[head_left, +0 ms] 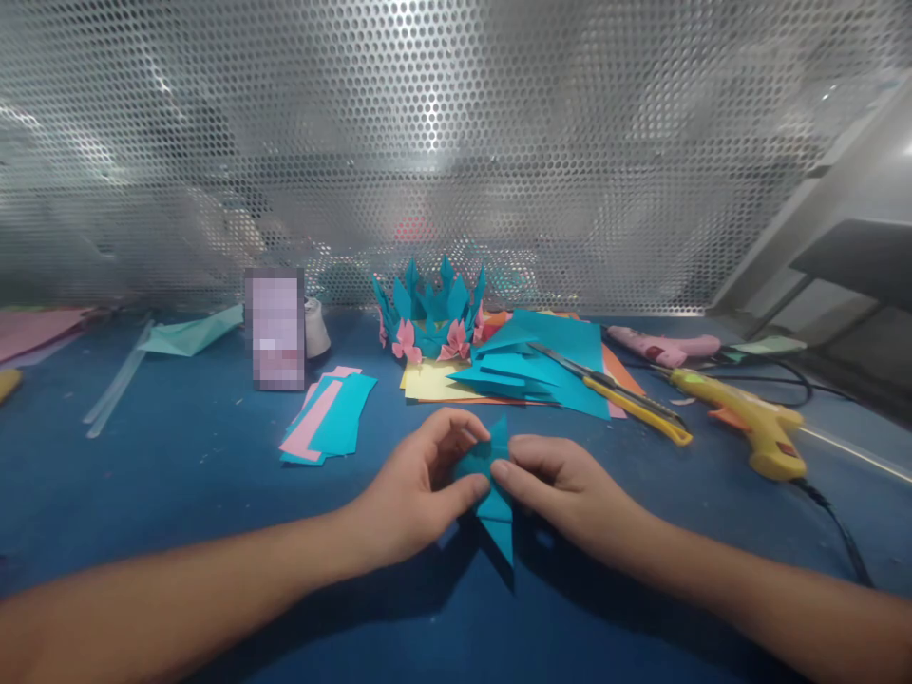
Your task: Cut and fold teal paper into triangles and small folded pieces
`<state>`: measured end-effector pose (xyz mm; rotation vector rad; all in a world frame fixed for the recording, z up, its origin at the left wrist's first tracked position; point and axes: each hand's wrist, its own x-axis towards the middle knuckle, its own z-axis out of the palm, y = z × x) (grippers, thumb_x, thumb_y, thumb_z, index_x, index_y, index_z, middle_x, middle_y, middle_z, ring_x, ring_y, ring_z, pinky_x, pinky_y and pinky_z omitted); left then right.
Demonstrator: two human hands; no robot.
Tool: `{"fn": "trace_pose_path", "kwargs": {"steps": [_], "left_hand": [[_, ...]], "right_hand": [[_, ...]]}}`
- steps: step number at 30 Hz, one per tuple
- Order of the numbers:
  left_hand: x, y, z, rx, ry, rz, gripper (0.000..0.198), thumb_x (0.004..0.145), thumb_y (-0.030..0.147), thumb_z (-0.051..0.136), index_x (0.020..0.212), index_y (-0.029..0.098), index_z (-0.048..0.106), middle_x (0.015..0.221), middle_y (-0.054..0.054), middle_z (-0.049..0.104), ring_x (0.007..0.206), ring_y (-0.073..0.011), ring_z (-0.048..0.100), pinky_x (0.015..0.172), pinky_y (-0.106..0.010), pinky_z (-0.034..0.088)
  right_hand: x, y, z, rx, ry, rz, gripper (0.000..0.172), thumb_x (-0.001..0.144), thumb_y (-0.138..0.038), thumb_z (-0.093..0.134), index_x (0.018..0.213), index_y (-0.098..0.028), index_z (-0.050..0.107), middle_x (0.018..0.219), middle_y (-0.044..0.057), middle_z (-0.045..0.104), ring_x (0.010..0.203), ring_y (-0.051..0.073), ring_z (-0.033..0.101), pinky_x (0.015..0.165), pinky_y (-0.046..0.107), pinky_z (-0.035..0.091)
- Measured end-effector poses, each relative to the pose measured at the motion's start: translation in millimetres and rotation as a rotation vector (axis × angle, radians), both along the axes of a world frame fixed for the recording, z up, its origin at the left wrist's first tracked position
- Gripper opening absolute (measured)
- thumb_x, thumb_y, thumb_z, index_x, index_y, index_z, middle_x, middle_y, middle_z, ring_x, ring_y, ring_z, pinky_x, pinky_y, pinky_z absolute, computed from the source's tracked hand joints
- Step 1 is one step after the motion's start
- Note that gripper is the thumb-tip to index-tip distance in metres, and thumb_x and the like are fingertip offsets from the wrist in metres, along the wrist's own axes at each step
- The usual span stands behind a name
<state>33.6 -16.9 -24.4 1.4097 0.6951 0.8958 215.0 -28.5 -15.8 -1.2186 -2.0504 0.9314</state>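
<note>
Both hands meet over the blue table, pinching a small folded teal paper piece. My left hand is closed on its left side, thumb and fingers gripping the fold. My right hand is closed on its right side, fingertips pressing the paper. The piece's pointed tip hangs down toward me below the fingers. Behind the hands stands a teal paper crown with pink paper flowers.
Teal, yellow and orange paper sheets lie behind the hands with a yellow utility knife on them. A yellow glue gun and a pink one lie right. Teal and pink strips lie left. Perforated metal panel behind.
</note>
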Motion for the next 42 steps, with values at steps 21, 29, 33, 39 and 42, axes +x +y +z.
{"fn": "trace_pose_path", "kwargs": {"steps": [21,29,33,39,42], "left_hand": [[3,0,3.5,-0.211,-0.072,0.129,0.04,0.067,0.025,0.076,0.094,0.019,0.046,0.077,0.003,0.057,0.071,-0.0094,0.053,0.065,-0.022,0.04],[4,-1,7.2,-0.272,-0.039,0.073,0.024,0.075,0.034,0.069,0.077,0.014,0.055,0.068,0.003,0.058,0.06,-0.0069,0.05,0.055,-0.019,0.037],[4,-1,8.2,-0.255,0.011,0.045,0.023,0.076,0.035,0.067,0.076,0.014,0.056,0.067,0.002,0.058,0.058,-0.0071,0.048,0.052,-0.02,0.035],[2,-1,5.1,-0.151,0.037,0.045,0.02,0.079,0.035,0.062,0.08,0.016,0.055,0.066,0.005,0.052,0.061,-0.0079,0.047,0.058,-0.02,0.036],[2,1,1.4,-0.132,0.113,0.007,0.022,0.078,0.036,0.063,0.079,0.015,0.055,0.064,0.005,0.048,0.058,-0.0074,0.042,0.054,-0.02,0.034]], "right_hand": [[-2,2,-2.3,0.139,0.017,-0.18,0.041,0.082,-0.036,0.051,0.046,-0.018,0.05,0.048,-0.003,0.044,0.045,0.009,0.043,0.046,0.022,0.034],[-2,0,-3.0,0.106,0.072,-0.035,0.036,0.084,-0.031,0.05,0.051,-0.017,0.056,0.047,-0.003,0.048,0.044,0.008,0.044,0.045,0.02,0.034],[-1,0,-4.5,0.106,0.03,0.005,0.039,0.087,-0.031,0.046,0.052,-0.017,0.056,0.051,-0.001,0.051,0.05,0.009,0.047,0.048,0.021,0.035],[0,0,-0.9,0.123,0.01,0.018,0.033,0.085,-0.04,0.052,0.062,-0.018,0.06,0.058,-0.001,0.053,0.056,0.012,0.049,0.051,0.022,0.038],[0,0,3.2,0.118,0.055,-0.041,0.03,0.086,-0.038,0.051,0.064,-0.018,0.058,0.059,-0.002,0.053,0.058,0.012,0.05,0.054,0.022,0.039]]}}
